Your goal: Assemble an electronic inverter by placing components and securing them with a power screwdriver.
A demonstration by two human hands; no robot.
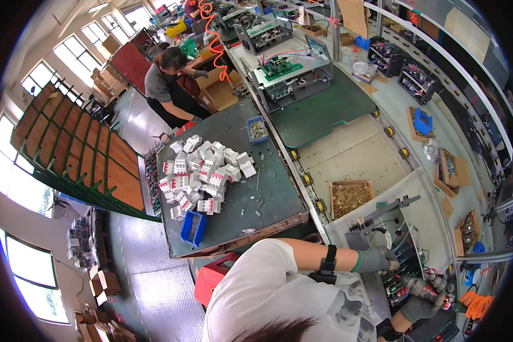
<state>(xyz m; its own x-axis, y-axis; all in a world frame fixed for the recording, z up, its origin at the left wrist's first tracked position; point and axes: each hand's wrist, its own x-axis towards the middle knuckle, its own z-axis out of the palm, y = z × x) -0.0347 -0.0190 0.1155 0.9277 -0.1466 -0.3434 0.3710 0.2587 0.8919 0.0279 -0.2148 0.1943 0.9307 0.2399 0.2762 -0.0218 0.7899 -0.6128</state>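
Your left hand, in a grey knit glove with a green cuff, rests with its fingers curled on the top edge of the open metal chassis in front of you, steadying it rather than gripping anything loose. Your right hand, gloved the same way, is wrapped tight around the barrel of a powered screwdriver, whose orange coiled cord trails off to your right. The chassis sits on the pale worktop at the lower right of your view, just past your left wrist; inside it you can see dark circuit boards, red terminal blocks and thin loose wires.

It looks like you are in the fastening step, with the driver angled toward the inside of the unit. The tip is hidden behind your glove, so whether it is seated on a screw cannot be told. A next move would call for a square, steady line onto the fastener and a firm brace from the left hand, since the sheet metal is smooth and thin-walled.

A cardboard tray of small brass-coloured parts lies just beyond the chassis. On the dark green mat to your left, a heap of white and red plastic blocks is piled beside a blue bin.
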